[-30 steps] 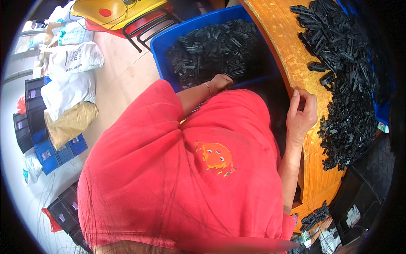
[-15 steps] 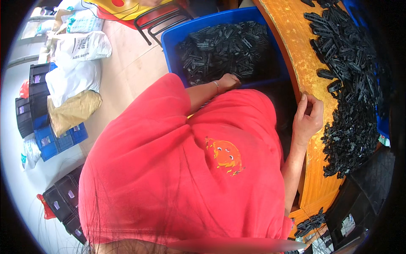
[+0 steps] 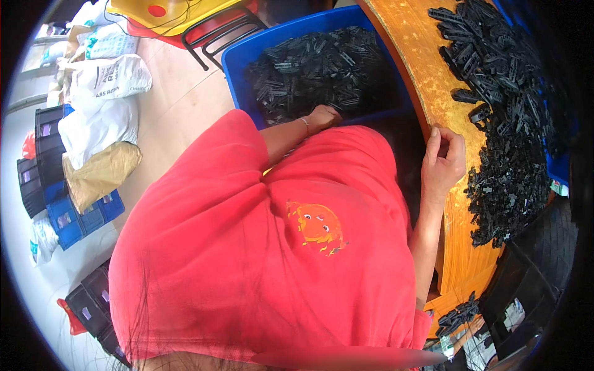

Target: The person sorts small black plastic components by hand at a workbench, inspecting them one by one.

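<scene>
My left hand (image 3: 323, 117) is closed at the near rim of a big blue bin (image 3: 230, 74), its fingers curled down out of sight. Inside the bin lies a heap of long black plastic parts (image 3: 315, 71). At the left edge of the wooden table, my right hand (image 3: 444, 156) has thumb and forefinger drawn together in a pinch. Whatever either hand holds is hidden or too small to make out. Closest to the right hand on the table is a pile of small black plastic pieces (image 3: 507, 191), with longer black parts (image 3: 489, 62) heaped beyond it.
The wooden table (image 3: 411, 46) curves along my right side. A black metal frame (image 3: 219, 34) and a yellow tray (image 3: 179, 15) stand beyond the bin. White sacks (image 3: 114, 77), a tan sack (image 3: 102, 173) and blue crates (image 3: 80, 219) line the left wall. More black parts (image 3: 458, 315) lie lower right.
The whole view has shifted a little, so the surroundings sit slightly farther left. Both hands keep nearly the same pose and place, the left by the bin, the right at the table edge.
</scene>
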The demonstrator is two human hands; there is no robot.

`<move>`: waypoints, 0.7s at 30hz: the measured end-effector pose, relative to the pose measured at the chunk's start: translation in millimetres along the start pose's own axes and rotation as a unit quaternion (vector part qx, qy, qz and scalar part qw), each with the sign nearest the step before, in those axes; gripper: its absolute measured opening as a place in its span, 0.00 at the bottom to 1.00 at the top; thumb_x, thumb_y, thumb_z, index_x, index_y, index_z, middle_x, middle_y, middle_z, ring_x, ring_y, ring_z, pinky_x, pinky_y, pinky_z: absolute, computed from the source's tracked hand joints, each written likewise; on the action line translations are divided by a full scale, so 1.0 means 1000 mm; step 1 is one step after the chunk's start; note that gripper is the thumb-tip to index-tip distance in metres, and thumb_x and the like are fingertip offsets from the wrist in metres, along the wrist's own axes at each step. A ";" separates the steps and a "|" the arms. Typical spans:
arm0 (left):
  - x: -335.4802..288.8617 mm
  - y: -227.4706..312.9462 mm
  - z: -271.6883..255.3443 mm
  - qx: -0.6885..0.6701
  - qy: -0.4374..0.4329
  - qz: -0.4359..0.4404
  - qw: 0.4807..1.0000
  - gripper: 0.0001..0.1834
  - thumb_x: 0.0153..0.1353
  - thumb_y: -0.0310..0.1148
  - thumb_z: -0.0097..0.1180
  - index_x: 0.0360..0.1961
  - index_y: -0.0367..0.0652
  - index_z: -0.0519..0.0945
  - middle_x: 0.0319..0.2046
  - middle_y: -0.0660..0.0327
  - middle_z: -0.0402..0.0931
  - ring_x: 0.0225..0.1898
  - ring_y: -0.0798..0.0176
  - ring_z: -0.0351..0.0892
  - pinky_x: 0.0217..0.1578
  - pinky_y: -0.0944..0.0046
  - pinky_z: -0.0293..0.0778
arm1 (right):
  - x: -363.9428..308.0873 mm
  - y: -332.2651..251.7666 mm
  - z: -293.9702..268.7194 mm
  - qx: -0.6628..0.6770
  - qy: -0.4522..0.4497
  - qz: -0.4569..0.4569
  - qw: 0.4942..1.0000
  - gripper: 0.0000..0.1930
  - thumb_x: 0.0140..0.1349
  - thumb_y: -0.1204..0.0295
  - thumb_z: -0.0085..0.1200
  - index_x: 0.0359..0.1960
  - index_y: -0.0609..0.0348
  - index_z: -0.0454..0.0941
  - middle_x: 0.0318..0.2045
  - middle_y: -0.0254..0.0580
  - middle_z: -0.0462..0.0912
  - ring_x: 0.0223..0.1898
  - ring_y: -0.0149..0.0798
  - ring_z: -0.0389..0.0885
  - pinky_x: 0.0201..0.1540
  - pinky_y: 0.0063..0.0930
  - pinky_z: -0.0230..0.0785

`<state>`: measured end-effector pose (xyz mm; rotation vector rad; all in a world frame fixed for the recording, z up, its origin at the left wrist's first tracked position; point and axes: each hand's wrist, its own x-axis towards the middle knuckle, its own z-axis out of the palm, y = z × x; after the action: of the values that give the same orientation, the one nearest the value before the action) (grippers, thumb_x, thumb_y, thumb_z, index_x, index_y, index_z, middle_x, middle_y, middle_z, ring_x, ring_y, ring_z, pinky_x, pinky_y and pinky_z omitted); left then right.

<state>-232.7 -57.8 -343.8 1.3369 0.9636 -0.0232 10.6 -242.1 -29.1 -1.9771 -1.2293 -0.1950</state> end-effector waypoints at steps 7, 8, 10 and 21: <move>-0.006 0.001 0.000 -0.007 0.008 -0.002 1.000 0.09 0.56 0.33 0.67 0.35 0.41 0.93 0.33 0.57 0.91 0.36 0.63 0.88 0.41 0.61 0.83 | 0.001 -0.005 -0.003 -0.005 -0.013 0.022 1.000 0.06 0.70 0.73 0.67 0.37 0.59 0.82 0.30 0.39 0.83 0.27 0.40 0.83 0.31 0.34 0.75; -0.007 0.002 0.001 -0.007 0.009 -0.001 1.000 0.09 0.56 0.33 0.67 0.35 0.41 0.93 0.33 0.57 0.91 0.36 0.63 0.88 0.41 0.61 0.83 | 0.001 -0.004 -0.003 -0.004 -0.012 0.021 1.000 0.06 0.70 0.73 0.67 0.37 0.59 0.82 0.30 0.39 0.83 0.27 0.40 0.83 0.31 0.34 0.75; -0.010 0.004 0.002 -0.041 0.019 -0.017 0.999 0.09 0.57 0.32 0.68 0.35 0.40 0.93 0.34 0.58 0.91 0.36 0.63 0.88 0.41 0.62 0.83 | 0.000 -0.001 -0.002 -0.017 -0.010 0.006 1.000 0.07 0.72 0.70 0.67 0.38 0.60 0.84 0.31 0.35 0.84 0.26 0.32 0.81 0.31 0.27 0.74; -0.019 0.017 -0.001 0.011 -0.005 -0.039 0.999 0.14 0.61 0.38 0.68 0.42 0.39 0.93 0.41 0.57 0.91 0.44 0.61 0.88 0.51 0.60 0.82 | -0.002 0.000 -0.003 -0.032 -0.009 0.003 0.999 0.07 0.72 0.70 0.66 0.38 0.59 0.83 0.31 0.37 0.84 0.27 0.37 0.82 0.31 0.31 0.75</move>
<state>-236.4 -61.3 -318.3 1.3177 1.0096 -0.1003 10.2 -245.0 -28.0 -2.0414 -1.2433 -0.2159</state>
